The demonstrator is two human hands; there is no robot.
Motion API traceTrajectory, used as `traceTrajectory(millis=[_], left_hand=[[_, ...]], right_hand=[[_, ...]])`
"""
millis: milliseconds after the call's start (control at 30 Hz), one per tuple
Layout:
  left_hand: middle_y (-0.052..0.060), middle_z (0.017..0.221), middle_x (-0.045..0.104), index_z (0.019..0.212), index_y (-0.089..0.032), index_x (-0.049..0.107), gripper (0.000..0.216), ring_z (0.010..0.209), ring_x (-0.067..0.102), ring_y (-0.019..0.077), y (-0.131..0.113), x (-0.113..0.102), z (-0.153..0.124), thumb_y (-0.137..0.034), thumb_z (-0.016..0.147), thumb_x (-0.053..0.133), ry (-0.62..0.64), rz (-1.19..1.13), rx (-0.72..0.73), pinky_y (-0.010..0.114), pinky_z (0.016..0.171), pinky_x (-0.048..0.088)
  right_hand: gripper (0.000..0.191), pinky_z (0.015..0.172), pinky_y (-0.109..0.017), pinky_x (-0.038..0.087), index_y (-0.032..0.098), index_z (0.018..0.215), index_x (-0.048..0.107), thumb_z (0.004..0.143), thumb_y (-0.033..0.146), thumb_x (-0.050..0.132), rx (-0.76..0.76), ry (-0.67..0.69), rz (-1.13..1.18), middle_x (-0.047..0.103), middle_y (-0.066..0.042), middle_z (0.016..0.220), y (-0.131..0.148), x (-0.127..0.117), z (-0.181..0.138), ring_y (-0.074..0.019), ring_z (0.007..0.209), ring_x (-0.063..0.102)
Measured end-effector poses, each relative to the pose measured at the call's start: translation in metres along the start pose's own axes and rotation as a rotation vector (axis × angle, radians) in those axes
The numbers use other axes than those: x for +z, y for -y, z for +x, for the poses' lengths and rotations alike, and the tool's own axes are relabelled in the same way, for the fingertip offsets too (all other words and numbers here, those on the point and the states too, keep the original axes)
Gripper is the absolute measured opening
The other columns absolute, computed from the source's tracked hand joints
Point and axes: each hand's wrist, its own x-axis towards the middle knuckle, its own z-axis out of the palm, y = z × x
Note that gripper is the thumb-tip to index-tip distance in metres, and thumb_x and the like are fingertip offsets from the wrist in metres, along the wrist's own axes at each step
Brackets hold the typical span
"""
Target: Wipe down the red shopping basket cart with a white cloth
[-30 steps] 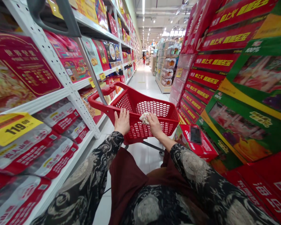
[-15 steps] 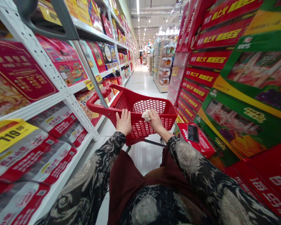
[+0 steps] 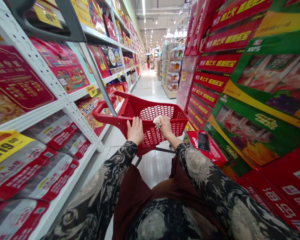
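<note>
A red plastic shopping basket cart [image 3: 150, 138] with a perforated wall stands in front of my body. My left hand [image 3: 135, 132] lies over its near rim, fingers stretched out and nothing in them. Further right along the same rim, my right hand [image 3: 166, 128] presses a crumpled whitish cloth [image 3: 158, 121] against the edge, its fingers closed around it. From the cart's left side a metal pole [image 3: 98, 75] rises to a grey handle [image 3: 76, 25] at the upper left. The basket's floor is mostly hidden behind the near wall.
White shelves [image 3: 83, 125] with boxed goods and bottle packs line the left side. Stacked red drink cartons [image 3: 212, 80] and green fruit cartons [image 3: 250, 123] rise close on the right. A red box [image 3: 216, 151] juts out low there. The tiled aisle [image 3: 147, 83] runs ahead, with a distant person [image 3: 148, 62].
My left hand has slid slightly right along the rim, nearer my right hand. My right hand with the cloth stays almost in place. The shelves and cartons have shifted slightly left in view.
</note>
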Motion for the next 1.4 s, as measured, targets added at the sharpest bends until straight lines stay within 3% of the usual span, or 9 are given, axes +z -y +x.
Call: traceTrajectory(millis=[200, 533, 900, 1167, 1400], left_hand=[[0.020, 0.153, 0.022, 0.142, -0.002, 0.029, 0.071, 0.142, 0.015, 0.0321, -0.011, -0.001, 0.000, -0.021, 0.075, 0.043, -0.004, -0.010, 0.021, 0.057, 0.112, 0.010], [0.019, 0.152, 0.023, 0.142, 0.000, 0.029, 0.070, 0.142, 0.014, 0.0339, -0.025, -0.003, -0.002, -0.021, 0.076, 0.041, -0.020, -0.071, 0.024, 0.054, 0.113, 0.010], [0.022, 0.151, 0.026, 0.141, 0.002, 0.029, 0.069, 0.141, 0.017, 0.0348, -0.031, -0.011, -0.006, -0.022, 0.077, 0.042, -0.020, -0.058, 0.055, 0.053, 0.112, 0.014], [0.022, 0.149, 0.029, 0.140, 0.003, 0.031, 0.068, 0.139, 0.022, 0.0344, -0.025, -0.012, -0.020, -0.020, 0.077, 0.041, -0.046, -0.030, 0.071, 0.053, 0.110, 0.019], [0.021, 0.150, 0.028, 0.140, 0.002, 0.032, 0.068, 0.140, 0.021, 0.0331, -0.022, -0.011, -0.021, -0.022, 0.077, 0.041, -0.047, -0.042, 0.089, 0.054, 0.111, 0.017]], right_hand=[[0.040, 0.112, -0.049, 0.027, 0.008, 0.123, 0.056, 0.086, 0.012, 0.040, 0.056, -0.010, 0.024, 0.050, -0.019, 0.136, -0.002, 0.001, 0.002, -0.0249, 0.132, 0.039], [0.051, 0.116, -0.037, 0.024, 0.007, 0.129, 0.052, 0.080, 0.000, 0.038, -0.030, 0.063, 0.087, 0.047, -0.016, 0.139, 0.048, -0.001, -0.006, -0.0178, 0.136, 0.034], [0.057, 0.114, -0.037, 0.030, 0.011, 0.128, 0.054, 0.074, -0.002, 0.042, -0.016, 0.054, 0.189, 0.049, -0.013, 0.138, 0.024, -0.011, -0.007, -0.0188, 0.134, 0.037], [0.056, 0.116, -0.041, 0.027, 0.015, 0.128, 0.055, 0.077, -0.002, 0.040, -0.013, 0.032, 0.303, 0.052, -0.011, 0.135, 0.034, -0.007, -0.018, -0.0190, 0.133, 0.037], [0.054, 0.116, -0.038, 0.025, 0.012, 0.128, 0.054, 0.078, -0.001, 0.040, 0.020, 0.037, 0.262, 0.049, -0.012, 0.138, 0.033, -0.006, -0.020, -0.0186, 0.134, 0.035]])
